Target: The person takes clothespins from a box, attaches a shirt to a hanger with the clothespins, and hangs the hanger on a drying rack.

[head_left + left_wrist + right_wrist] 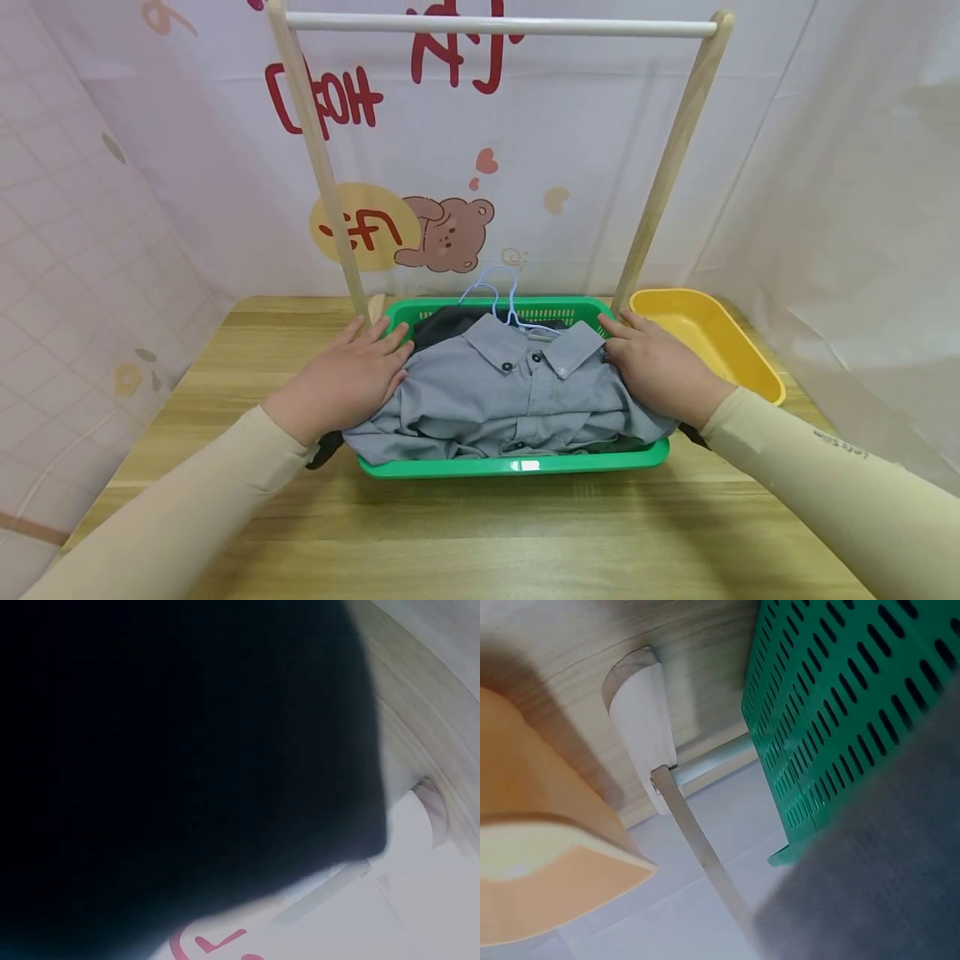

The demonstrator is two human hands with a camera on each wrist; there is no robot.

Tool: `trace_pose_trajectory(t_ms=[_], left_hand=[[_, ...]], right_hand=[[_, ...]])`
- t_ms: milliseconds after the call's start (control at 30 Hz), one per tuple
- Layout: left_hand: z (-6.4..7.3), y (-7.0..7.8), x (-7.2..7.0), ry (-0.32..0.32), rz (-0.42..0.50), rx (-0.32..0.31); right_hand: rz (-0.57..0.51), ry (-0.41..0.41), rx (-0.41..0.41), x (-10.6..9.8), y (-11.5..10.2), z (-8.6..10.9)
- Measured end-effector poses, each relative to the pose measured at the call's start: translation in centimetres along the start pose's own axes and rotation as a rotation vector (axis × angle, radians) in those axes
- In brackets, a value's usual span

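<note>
A grey button-up shirt (pixel 487 400) with its collar toward the back lies heaped in a green basket (pixel 517 467). Pale blue wire hanger hooks (pixel 513 293) rise behind the collar, and darker cloth (pixel 450 323) shows beneath. My left hand (pixel 348 379) rests on the shirt's left side, its fingers reaching forward near the basket's back left corner. On the other side, my right hand (pixel 656 362) lies with extended fingers over the shirt's right shoulder. In the right wrist view the slotted basket wall (pixel 832 697) stands beside grey cloth. Dark blur fills most of the left wrist view.
A wooden rack with a white top bar (pixel 502 24) stands behind the basket, its posts (pixel 671 167) rising on either side. A yellow bin (pixel 750 354) sits at the back right of the wooden table (pixel 465 542). Printed cloth hangs behind.
</note>
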State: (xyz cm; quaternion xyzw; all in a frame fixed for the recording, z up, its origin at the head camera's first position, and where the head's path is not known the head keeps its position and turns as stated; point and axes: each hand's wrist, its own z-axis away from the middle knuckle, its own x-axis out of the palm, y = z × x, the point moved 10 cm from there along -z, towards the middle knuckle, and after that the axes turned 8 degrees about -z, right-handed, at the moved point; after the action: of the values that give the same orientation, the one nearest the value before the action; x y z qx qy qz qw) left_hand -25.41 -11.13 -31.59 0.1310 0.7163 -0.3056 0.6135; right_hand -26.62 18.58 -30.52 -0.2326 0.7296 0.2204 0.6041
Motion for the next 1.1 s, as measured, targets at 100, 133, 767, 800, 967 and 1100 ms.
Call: trace_pose_trajectory(t_ms=[100,133,767,800,967,1100], left_hand=[[0.1,-0.1,-0.2,0.020,-0.001,0.000],[0.0,-0.2,-0.3,0.025,-0.001,0.000],[0.0,-1.7,-2.8,0.142,0.085,-0.045],[0.0,-1.7,-2.9,0.156,0.088,-0.043],[0.1,-1.7,-3.8,0.232,0.089,-0.033],[0.4,-1.7,-4.4,0.283,0.074,-0.037]], right_hand=[[-0.010,0.036,0.001,-0.4,0.0,0.1],[-0.016,0.052,0.000,-0.6,0.0,0.1],[-0.186,0.170,0.085,-3.6,0.7,-0.3],[-0.191,0.172,0.085,-3.7,0.7,-0.3],[-0.193,0.215,0.057,-4.4,0.3,-0.5],[-0.184,0.274,0.013,-5.0,0.0,-0.3]])
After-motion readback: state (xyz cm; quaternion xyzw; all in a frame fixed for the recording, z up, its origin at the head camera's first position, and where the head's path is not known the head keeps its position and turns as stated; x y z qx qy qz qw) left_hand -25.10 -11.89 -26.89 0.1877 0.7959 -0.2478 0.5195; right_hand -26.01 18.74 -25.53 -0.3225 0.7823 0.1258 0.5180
